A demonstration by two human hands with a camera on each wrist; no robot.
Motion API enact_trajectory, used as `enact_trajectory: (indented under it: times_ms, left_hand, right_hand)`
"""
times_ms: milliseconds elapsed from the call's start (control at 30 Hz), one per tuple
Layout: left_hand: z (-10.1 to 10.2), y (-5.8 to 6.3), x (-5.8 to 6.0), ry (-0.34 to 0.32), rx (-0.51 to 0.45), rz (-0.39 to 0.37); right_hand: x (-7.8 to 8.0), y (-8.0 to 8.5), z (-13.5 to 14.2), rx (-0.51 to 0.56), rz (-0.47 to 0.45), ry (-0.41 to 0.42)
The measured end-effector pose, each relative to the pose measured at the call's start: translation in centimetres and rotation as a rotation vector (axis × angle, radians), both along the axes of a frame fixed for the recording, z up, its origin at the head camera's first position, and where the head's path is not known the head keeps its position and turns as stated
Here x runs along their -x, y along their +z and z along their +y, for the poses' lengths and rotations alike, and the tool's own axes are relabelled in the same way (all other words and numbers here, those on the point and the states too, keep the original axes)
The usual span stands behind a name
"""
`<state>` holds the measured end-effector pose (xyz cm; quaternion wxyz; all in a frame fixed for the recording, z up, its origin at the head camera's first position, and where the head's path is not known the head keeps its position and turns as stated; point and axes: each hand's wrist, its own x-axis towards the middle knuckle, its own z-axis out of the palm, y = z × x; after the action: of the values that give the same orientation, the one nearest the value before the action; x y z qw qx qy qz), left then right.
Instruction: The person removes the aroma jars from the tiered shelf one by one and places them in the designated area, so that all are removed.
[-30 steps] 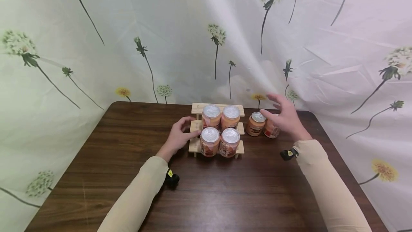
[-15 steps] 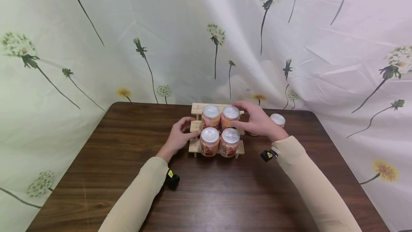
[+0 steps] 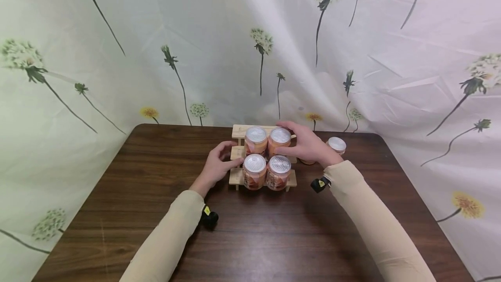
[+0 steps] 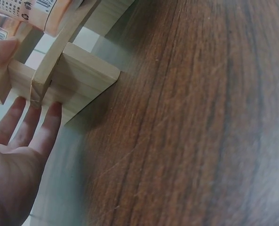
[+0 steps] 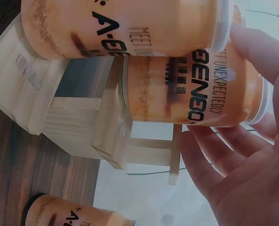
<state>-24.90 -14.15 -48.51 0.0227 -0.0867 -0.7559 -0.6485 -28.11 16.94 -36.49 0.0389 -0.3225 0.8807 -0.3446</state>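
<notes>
A small stepped wooden rack (image 3: 236,153) stands near the table's back edge. Two orange drink cans with silvery lids sit in its front row, a front left can (image 3: 254,173) and a front right can (image 3: 278,174). Behind them are a back left can (image 3: 256,140) and a back right can (image 3: 279,136). My right hand (image 3: 307,145) grips the back right can, thumb in front and fingers round its far side. My left hand (image 3: 214,166) holds the rack's left end; in the left wrist view its fingertips (image 4: 54,110) touch the wood.
Right of the rack, a loose can (image 3: 336,145) stands on the brown wooden table (image 3: 250,238). Another loose can (image 3: 308,161) is mostly hidden behind my right hand. A dandelion-print curtain (image 3: 219,55) hangs just behind the table.
From above the loose cans on the right, my right hand has moved left to the back right can and closed round it. My left hand has stayed at the rack.
</notes>
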Motion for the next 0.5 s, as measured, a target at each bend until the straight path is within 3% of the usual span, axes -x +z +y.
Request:
enact_trajectory:
  times_ms: [500]
  left_hand:
    - [-0.14,-0.22,0.19,-0.007,0.01,-0.001]
  right_hand:
    - [-0.21,-0.05,0.29,0.031,0.037,-0.063]
